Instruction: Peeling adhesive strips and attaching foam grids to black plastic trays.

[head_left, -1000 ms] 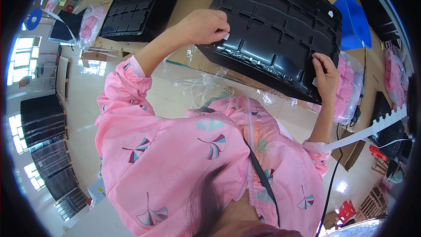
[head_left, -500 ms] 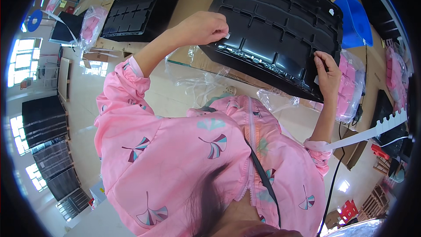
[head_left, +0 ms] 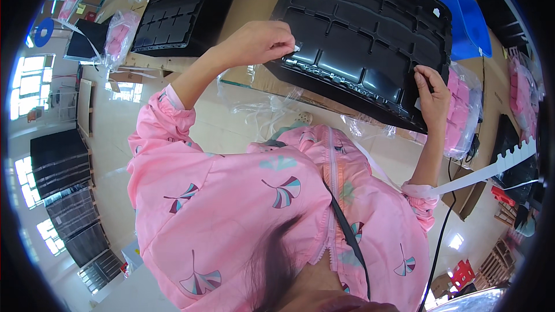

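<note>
A large stack of black plastic trays (head_left: 341, 60), moulded with ridges and compartments, lies tilted across the table in front of me. At its near left corner, the closed fingertips of my left hand (head_left: 267, 41) pinch a small whitish tab (head_left: 297, 48) against the edge. My right hand (head_left: 432, 95) rests at the near right corner, thumb and forefinger pressed together on the top surface. Beside that thumb a bit of white shows; whether the fingers hold anything is hidden. Another white sticker (head_left: 436, 13) sits on the far right part of the stack.
A second black tray stack (head_left: 179, 14) stands to the left on the cardboard-covered table (head_left: 248, 8). Right of my stack are a blue bin (head_left: 467, 26) and pink trays in clear plastic (head_left: 459, 104). Loose clear film (head_left: 260, 107) hangs below the table edge; a black cable (head_left: 444, 231) runs down at right.
My left hand has shifted slightly left and down, showing more of the whitish tab at the corner. My right hand stays in place.
</note>
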`<state>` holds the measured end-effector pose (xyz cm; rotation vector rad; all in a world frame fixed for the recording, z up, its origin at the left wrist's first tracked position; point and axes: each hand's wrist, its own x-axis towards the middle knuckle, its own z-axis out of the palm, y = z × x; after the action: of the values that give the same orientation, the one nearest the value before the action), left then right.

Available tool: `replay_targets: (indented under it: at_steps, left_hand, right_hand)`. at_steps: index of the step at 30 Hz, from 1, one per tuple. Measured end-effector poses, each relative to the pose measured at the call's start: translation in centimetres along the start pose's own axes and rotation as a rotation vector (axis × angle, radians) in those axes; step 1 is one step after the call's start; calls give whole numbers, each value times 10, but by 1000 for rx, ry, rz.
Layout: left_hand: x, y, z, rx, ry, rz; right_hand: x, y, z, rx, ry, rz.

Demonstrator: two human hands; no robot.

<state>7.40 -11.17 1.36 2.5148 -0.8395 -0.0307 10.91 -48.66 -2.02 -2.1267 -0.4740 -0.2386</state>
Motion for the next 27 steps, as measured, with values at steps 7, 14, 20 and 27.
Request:
replay_targets:
  at_steps: [7, 14, 20, 27]
  left_hand:
    - [-3, 23, -6, -329, 109, -190]
    - [14, 55, 35, -1097, 294, -403]
    - [49, 85, 66, -1253, 280, -348]
    - [68, 99, 80, -1334, 291, -360]
  right_hand:
    - [-3, 4, -13, -20, 37, -20]
    - [-20, -1, -45, -293, -132, -121]
    - [-18, 2, -44, -406, -168, -134]
    - [-12, 0, -42, -513, -286, -159]
